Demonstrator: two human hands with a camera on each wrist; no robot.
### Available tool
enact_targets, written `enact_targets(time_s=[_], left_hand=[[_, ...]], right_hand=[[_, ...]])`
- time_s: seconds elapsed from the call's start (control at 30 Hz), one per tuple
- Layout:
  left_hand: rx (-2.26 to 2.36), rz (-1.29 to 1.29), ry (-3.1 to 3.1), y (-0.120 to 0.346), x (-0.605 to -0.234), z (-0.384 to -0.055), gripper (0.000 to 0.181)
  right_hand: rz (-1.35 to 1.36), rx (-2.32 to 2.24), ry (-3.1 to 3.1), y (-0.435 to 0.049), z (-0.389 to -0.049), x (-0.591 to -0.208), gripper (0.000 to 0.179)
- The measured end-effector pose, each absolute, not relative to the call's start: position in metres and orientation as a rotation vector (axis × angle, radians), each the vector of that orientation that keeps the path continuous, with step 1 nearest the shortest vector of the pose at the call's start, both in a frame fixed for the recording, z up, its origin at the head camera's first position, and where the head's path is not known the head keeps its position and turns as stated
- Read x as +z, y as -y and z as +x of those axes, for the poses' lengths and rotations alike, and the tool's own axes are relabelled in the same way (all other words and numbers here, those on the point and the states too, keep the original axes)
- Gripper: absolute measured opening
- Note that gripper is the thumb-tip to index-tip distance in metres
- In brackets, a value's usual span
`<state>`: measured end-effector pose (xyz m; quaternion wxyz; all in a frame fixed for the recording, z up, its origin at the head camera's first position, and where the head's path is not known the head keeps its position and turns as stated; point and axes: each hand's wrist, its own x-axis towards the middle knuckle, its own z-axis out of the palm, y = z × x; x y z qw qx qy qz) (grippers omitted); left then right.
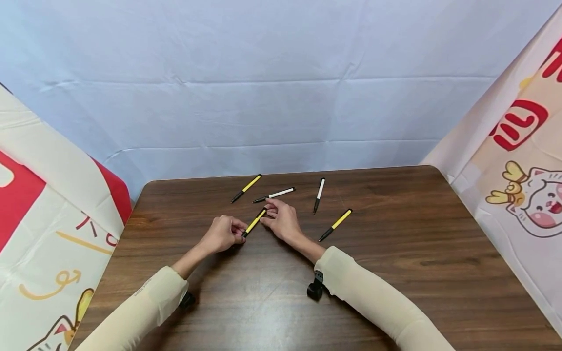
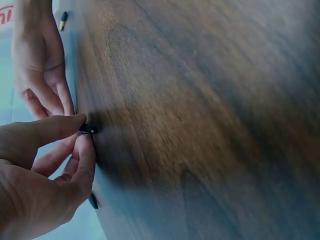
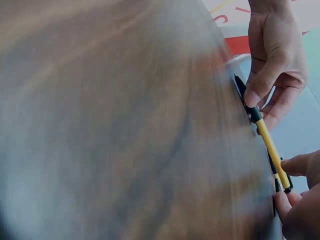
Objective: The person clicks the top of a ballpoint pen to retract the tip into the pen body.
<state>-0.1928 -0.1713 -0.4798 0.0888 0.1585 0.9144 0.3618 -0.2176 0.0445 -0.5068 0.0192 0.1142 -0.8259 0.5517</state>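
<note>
A yellow pen with a black grip (image 1: 255,222) is held slantwise between both hands, close over the wooden table. My left hand (image 1: 223,234) pinches its black grip near the tip between thumb and fingers. At the pen's other end, my right hand (image 1: 283,222) has thumb and fingertips on either side of the black end. In the right wrist view the yellow barrel (image 3: 271,147) shows between the two hands. Just beyond the right fingers lies a white pen (image 1: 281,193), its black grip close to them. The left wrist view shows mainly a dark tip between the left fingers.
Another yellow pen (image 1: 247,188) lies at the back left of the wooden table (image 1: 417,243). Right of the right hand are an upright-pointing white pen (image 1: 320,195) and a slanted yellow pen (image 1: 336,224). A pale cloth (image 1: 281,107) hangs behind the table's back edge.
</note>
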Motion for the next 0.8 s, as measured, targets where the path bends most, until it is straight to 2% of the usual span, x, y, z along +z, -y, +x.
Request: enact_targets(time_s=[0.23, 0.8], left_hand=[[1.133, 0.403, -2.692, 0.167, -0.479, -0.189, 0.021], [1.31, 0.29, -2.557, 0.153, -0.48, -0.185, 0.02]], right_hand=[[0.224, 1.756, 2.516, -0.039, -0.219, -0.51, 0.054], [0.092, 1.966, 2.447, -0.039, -0.22, -0.506, 0.044]])
